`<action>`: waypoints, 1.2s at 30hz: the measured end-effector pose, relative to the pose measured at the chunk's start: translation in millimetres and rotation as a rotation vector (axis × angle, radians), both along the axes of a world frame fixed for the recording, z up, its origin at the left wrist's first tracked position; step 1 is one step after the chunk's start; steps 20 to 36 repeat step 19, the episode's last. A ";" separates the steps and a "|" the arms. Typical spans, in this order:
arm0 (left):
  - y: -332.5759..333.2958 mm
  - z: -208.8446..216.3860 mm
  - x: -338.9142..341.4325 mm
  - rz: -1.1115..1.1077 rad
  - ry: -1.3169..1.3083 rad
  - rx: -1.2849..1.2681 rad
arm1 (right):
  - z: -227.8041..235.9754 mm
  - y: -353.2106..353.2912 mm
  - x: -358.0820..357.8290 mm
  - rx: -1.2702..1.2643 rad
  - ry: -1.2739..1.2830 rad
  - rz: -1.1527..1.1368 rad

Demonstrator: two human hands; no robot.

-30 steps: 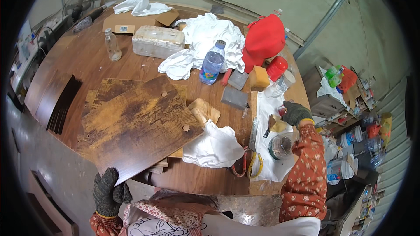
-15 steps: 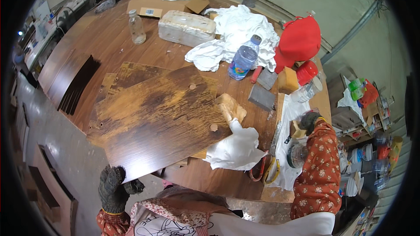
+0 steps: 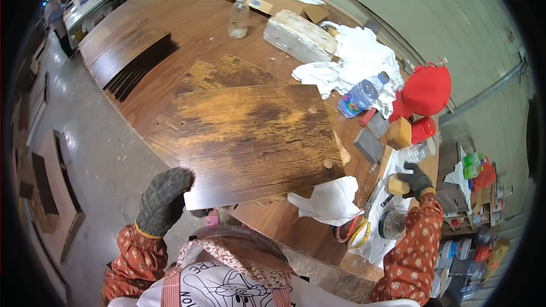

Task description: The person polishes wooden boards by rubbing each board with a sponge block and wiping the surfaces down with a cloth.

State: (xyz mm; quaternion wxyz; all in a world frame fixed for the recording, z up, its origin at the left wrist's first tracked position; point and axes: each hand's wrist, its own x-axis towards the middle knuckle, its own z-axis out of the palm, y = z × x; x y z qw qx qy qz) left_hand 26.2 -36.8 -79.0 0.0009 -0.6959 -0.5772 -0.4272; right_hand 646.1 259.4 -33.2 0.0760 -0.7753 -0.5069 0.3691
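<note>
A dark brown wood-grain board [image 3: 259, 136] lies tilted over other boards, its near left corner past the table edge. My left hand [image 3: 165, 200], in a grey knitted glove, is closed on that corner. My right hand [image 3: 417, 179], also gloved, has its fingers round a small tan block [image 3: 397, 185], above a white cloth [image 3: 376, 216] on the table's right side. Just nearer than this hand stands a clear jar [image 3: 392, 225]. A crumpled white cloth [image 3: 330, 200] touches the board's near right edge.
Scissors with red and yellow handles [image 3: 359, 233] lie near the front edge. Grey blocks [image 3: 368, 145], a yellow block [image 3: 400, 132], a water bottle [image 3: 359, 99] and a red bag [image 3: 426, 88] stand beyond. A stack of dark boards [image 3: 133, 57] sits at the far left.
The board has turned and shifted right in view, with my left hand still on its corner. My right hand has lifted the tan block and turned it leftward. The view has also swung.
</note>
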 end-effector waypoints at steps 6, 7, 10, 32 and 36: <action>16.3 3.7 -17.4 -0.157 0.038 -0.094 | 90.4 -48.5 -92.0 0.539 0.364 0.288; 18.5 2.5 -17.1 -0.158 0.071 -0.038 | 96.0 -62.7 -110.5 0.671 0.338 0.385; 20.6 -3.7 -19.0 -0.247 -0.136 -0.109 | 82.3 -113.8 -173.7 0.814 0.700 0.448; 31.3 0.6 -31.6 -0.369 -0.123 -0.191 | 68.7 -235.5 -332.8 0.682 0.788 0.495; 31.3 0.6 -31.6 -0.369 -0.123 -0.191 | 68.7 -235.5 -332.8 0.682 0.788 0.495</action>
